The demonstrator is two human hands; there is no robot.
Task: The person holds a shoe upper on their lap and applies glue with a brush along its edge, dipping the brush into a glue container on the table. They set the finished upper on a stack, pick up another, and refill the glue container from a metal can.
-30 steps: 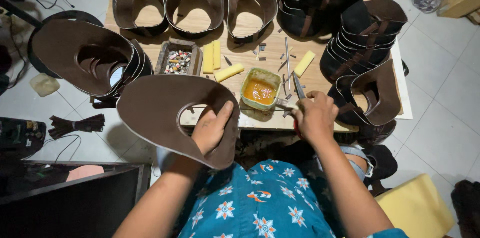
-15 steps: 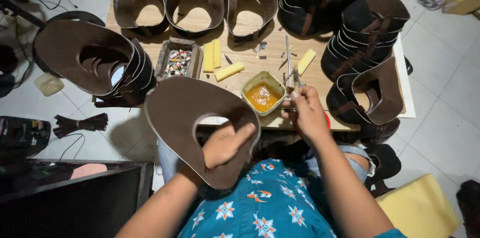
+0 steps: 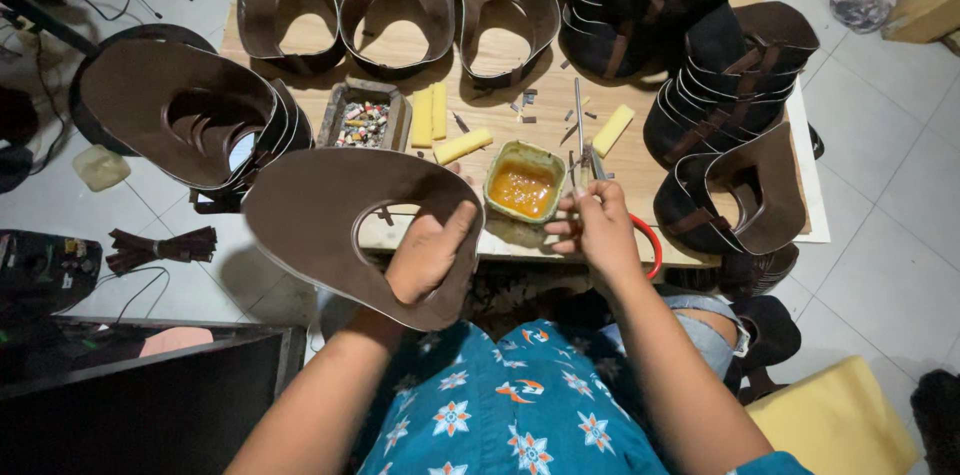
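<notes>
Left hand (image 3: 425, 255) grip clamps a curved brown leather piece (image 3: 320, 210); right hand (image 3: 600, 225) pinches a brush (image 3: 580, 140).

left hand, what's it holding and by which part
The left hand holds a brown U-shaped leather piece by the inner edge of its cutout, fingers on top.

I see the glue tub (image 3: 524, 187) near the table's (image 3: 640, 160) front edge, with my right grip (image 3: 600, 230) just right of it. The small tray (image 3: 363, 121) sits toward the left edge. My left grip (image 3: 425, 255) holds the cutout piece (image 3: 330, 210) over the front left corner. Stacks of pieces (image 3: 720, 85) crowd the right edge.
</notes>
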